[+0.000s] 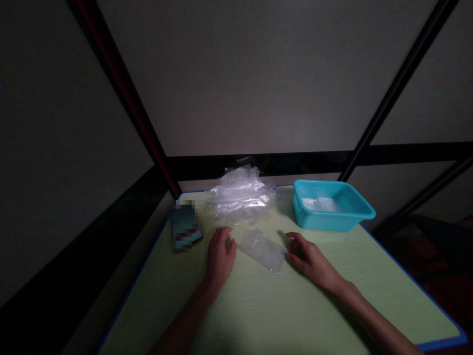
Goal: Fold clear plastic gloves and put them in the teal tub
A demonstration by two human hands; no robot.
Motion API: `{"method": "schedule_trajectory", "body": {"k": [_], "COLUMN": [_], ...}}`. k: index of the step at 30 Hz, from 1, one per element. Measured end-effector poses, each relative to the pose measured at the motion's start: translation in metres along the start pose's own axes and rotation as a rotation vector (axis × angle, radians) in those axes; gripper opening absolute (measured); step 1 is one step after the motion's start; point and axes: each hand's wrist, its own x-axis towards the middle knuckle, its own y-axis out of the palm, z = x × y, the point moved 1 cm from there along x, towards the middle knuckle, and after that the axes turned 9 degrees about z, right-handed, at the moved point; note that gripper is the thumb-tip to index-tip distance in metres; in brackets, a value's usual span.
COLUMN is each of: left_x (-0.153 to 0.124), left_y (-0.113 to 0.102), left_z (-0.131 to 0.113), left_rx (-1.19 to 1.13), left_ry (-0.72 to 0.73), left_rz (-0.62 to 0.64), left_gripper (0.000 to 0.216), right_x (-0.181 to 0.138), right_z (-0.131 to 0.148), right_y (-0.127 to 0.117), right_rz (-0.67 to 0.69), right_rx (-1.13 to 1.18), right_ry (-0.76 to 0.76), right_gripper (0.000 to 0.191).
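Note:
A clear plastic bag [263,250] lies flat on the pale green table [258,315] between my two hands. My left hand [220,255] rests on the table at the bag's left end, fingers curled close together beside that edge. My right hand [307,257] sits at the bag's right end, and its fingertips pinch that edge. Behind the bag sits a heap of crumpled clear plastic bags [240,197].
A teal plastic tub [332,213] with something pale inside stands at the back right. A blurred bluish packet [184,226] lies at the back left. The table has a blue border, with dark frame bars and a grey wall behind.

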Motion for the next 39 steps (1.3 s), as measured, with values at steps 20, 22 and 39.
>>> {"method": "schedule_trajectory", "body": {"k": [20, 22, 39], "left_x": [-0.045, -0.045, -0.045], "left_y": [0.041, 0.040, 0.040], "left_z": [-0.046, -0.047, -0.048], "left_rx": [0.646, 0.638, 0.636], "left_ry": [0.595, 0.601, 0.596], "left_rz": [0.737, 0.731, 0.726], "left_gripper": [0.063, 0.063, 0.065], "right_x": [-0.026, -0.026, -0.026], "right_z": [0.007, 0.007, 0.005], "right_y": [0.000, 0.000, 0.001], "right_rz": [0.031, 0.028, 0.036], "right_rx": [-0.587, -0.592, -0.611], "right_ry": [-0.141, -0.136, -0.123], "right_gripper": [0.034, 0.036, 0.033]}}
